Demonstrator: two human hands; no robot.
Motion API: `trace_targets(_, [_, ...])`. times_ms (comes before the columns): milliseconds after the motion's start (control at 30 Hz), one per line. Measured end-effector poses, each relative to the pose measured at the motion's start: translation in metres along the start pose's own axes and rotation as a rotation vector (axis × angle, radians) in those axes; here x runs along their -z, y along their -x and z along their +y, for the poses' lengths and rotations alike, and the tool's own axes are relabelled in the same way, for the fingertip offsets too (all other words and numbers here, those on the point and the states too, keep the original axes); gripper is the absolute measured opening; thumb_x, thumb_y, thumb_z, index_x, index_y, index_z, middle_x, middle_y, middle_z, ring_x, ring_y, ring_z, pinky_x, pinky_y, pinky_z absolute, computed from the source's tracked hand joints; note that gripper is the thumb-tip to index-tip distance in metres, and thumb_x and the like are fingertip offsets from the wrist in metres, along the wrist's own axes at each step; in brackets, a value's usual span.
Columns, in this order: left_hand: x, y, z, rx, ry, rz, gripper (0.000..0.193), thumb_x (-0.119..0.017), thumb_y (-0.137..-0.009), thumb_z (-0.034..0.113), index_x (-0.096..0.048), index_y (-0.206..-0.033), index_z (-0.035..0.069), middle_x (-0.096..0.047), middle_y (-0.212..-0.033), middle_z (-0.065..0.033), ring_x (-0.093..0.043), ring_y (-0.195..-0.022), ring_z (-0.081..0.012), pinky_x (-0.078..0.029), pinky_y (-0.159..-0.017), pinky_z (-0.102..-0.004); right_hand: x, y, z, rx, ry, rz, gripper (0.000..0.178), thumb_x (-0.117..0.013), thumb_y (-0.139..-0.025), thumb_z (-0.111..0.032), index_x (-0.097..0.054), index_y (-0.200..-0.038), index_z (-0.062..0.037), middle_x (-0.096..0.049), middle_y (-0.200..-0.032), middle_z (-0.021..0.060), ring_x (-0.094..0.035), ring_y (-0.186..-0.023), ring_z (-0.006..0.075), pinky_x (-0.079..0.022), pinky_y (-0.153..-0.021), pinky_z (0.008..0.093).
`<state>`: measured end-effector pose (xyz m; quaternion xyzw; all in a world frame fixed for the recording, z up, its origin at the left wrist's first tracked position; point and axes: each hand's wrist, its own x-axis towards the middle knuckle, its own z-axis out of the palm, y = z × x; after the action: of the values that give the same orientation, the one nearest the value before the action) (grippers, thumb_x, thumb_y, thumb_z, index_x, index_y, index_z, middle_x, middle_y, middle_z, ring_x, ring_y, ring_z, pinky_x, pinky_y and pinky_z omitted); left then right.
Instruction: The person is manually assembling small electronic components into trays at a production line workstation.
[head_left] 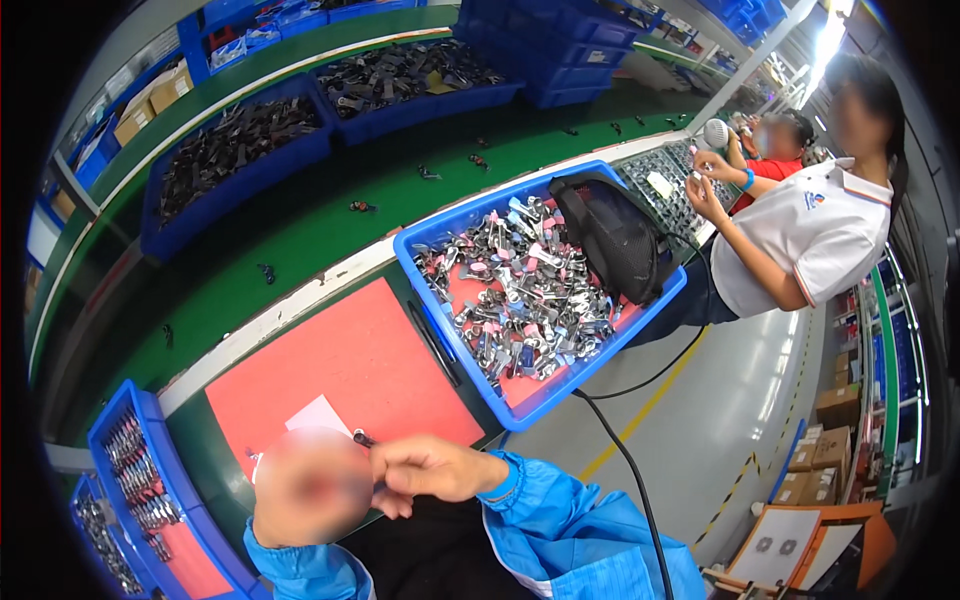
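My left hand (pixel 312 488) is raised over the near edge of a red mat (pixel 345 360); a blur covers most of it and hides its fingers. Close beside it, my right hand (pixel 432 468) has its fingers curled and pinched together. A small dark piece (pixel 364 438) shows at the gap between the two hands, and I cannot tell which hand holds it. A white slip of paper (pixel 318 415) lies on the mat just beyond them. To the right, a blue tray (pixel 545 408) holds many small silver clipper-like metal pieces (pixel 525 290) with pink, blue and black parts.
A black mesh bag (pixel 612 235) rests on the tray's far corner. At lower left, a blue bin (pixel 165 455) holds rows of similar pieces. Past a white ledge, a green conveyor (pixel 310 240) carries scattered small parts. A co-worker (pixel 815 230) stands at right; a black cable (pixel 635 470) hangs near my right arm.
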<state>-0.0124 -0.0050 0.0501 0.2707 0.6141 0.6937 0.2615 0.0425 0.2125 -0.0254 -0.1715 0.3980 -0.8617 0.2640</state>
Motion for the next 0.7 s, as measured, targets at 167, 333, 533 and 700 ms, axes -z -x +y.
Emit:
trace_targets(167, [0.003,0.011,-0.014,0.076,0.113,-0.034,0.029,-0.074,-0.086,0.002,-0.067,-0.113,-0.004,-0.066,-0.096,-0.0073,-0.062,-0.089,-0.0141,-0.049,-0.083,-0.0293,-0.008,-0.003,0.008,-0.116,0.033,-0.123,0.03,-0.053,-0.108,-0.026,-0.063,-0.112,0.0023,-0.068,-0.091,0.0072,-0.065,-0.077,0.0116,-0.053,-0.067,0.025])
trace_targets(333, [0.006,0.026,-0.033,0.145,0.147,0.246,0.039,-0.073,-0.089,0.001,-0.06,-0.125,-0.004,-0.065,-0.106,-0.0063,-0.064,-0.096,-0.0145,-0.051,-0.088,-0.0283,-0.023,-0.009,0.007,-0.097,0.053,0.34,0.02,-0.059,-0.104,-0.016,-0.067,-0.102,0.0019,-0.07,-0.086,0.0061,-0.065,-0.073,0.0105,-0.053,-0.065,0.024])
trace_targets(533, [-0.004,0.01,-0.058,0.11,0.063,0.429,0.035,-0.068,-0.095,0.003,-0.058,-0.128,-0.003,-0.066,-0.12,-0.0121,-0.065,-0.107,-0.0183,-0.052,-0.092,-0.032,-0.028,-0.032,0.001,-0.024,0.248,0.694,0.015,-0.065,-0.101,-0.012,-0.069,-0.094,0.0002,-0.069,-0.076,0.0046,-0.062,-0.065,0.0093,-0.05,-0.06,0.0228])
trace_targets(700, [-0.002,0.007,-0.061,0.048,-0.065,0.433,0.027,-0.07,-0.094,0.004,-0.063,-0.119,-0.001,-0.067,-0.112,-0.008,-0.063,-0.102,-0.0155,-0.052,-0.09,-0.0313,-0.029,-0.037,0.009,-0.02,0.316,0.642,0.015,-0.065,-0.101,-0.012,-0.069,-0.096,0.0021,-0.068,-0.077,0.0045,-0.061,-0.067,0.0079,-0.049,-0.061,0.023])
